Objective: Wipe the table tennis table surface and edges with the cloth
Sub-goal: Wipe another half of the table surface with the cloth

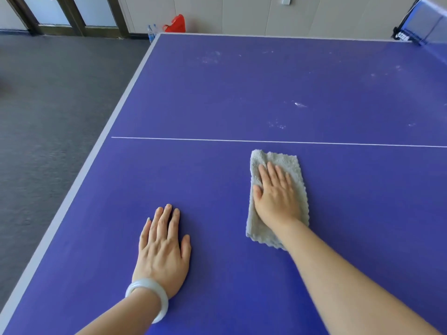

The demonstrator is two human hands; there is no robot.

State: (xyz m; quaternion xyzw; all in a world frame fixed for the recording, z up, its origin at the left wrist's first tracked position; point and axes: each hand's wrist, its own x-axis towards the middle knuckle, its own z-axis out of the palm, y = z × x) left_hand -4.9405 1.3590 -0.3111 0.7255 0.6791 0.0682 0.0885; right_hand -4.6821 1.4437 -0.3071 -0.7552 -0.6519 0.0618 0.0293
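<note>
Far left: grey carpet floor (48, 117), dark-framed doors (72, 13) at far wall. Right of doors, on floor by far wall: two water bottles (151, 32), then red bag (176, 24) just beside them. Blue table tennis worktop (217, 93) filling centre and right, pale grey edge band (121, 100) running along left side from near to far. Left grip (162, 247) laid palm-down on bare worktop, near left, fingers straight and close together, holding nothing. Pale translucent bangle (150, 296) on that wrist. Thin white line (242, 140) crossing worktop left to right, farther off than both hands. Grey cloth (285, 160) folded into oblong, flat on worktop right of centre, far end just short of white line, well apart from left grip. Right grip (275, 194) flat on top of cloth, palm down, fingers straight and slightly spread, pressing not clutching; cloth showing on all sides of it, forearm crossing near right corner. Pale dust smudges (300, 104) on worktop beyond line, centre to far right. Net (416, 27) with dark clamp post at far right corner, partly cut off by frame.
</note>
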